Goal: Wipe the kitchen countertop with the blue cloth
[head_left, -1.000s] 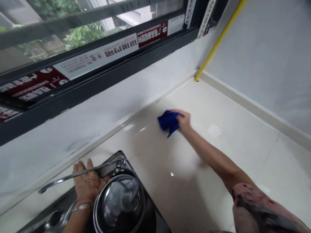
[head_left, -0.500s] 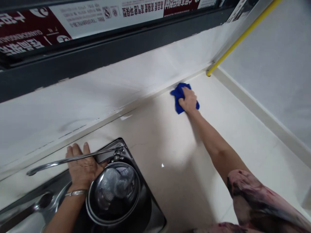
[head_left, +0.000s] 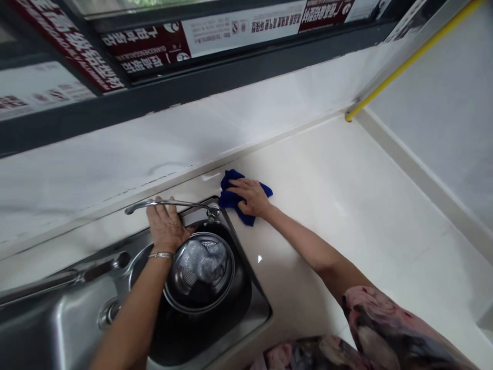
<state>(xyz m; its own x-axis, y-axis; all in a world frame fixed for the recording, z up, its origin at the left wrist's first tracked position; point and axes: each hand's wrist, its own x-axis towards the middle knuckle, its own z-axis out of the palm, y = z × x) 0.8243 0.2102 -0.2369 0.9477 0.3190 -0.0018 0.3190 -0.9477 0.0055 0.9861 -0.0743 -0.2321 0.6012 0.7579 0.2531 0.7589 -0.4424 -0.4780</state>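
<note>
A blue cloth [head_left: 231, 199] lies bunched on the pale countertop [head_left: 331, 190], just right of the sink's back corner. My right hand [head_left: 252, 198] presses on it with fingers spread over the fabric. My left hand [head_left: 165, 226] rests flat behind the sink, fingers stretched out and holding nothing. A chrome faucet [head_left: 181, 203] passes over those fingers. Beside my left thumb, a round metal strainer bowl [head_left: 200, 303] sits in the right basin of the steel sink [head_left: 254, 308], with something clear and shiny inside.
A second basin [head_left: 82, 308] with a drain is at the left. Behind the counter, a white wall rises to a dark window frame [head_left: 231, 69] with printed film. A yellow pipe [head_left: 408, 59] meets the counter in the far right corner.
My right hand has drawn the blue cloth leftward along the counter, from near the pipe to the sink's corner. The view has shifted left; my left hand stays flat behind the sink.
</note>
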